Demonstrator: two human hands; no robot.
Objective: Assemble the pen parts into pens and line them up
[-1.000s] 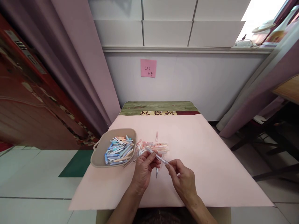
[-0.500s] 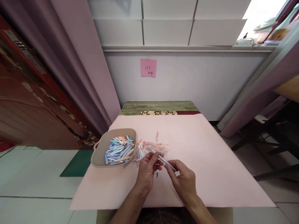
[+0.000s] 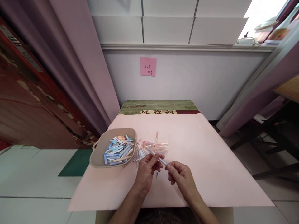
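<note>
Right of the basket (image 3: 99, 157), the left hand (image 3: 147, 169) grips a pen (image 3: 163, 161), apparently shorter now as the right hand (image 3: 181, 175) pinches its end inward.

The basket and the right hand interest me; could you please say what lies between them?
The head view shows the left hand, the pen it holds and some slim white sticks between the basket and the right hand.

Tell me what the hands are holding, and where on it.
A pale pen: the left hand grips it around the middle, the right hand pinches its near end.
</note>
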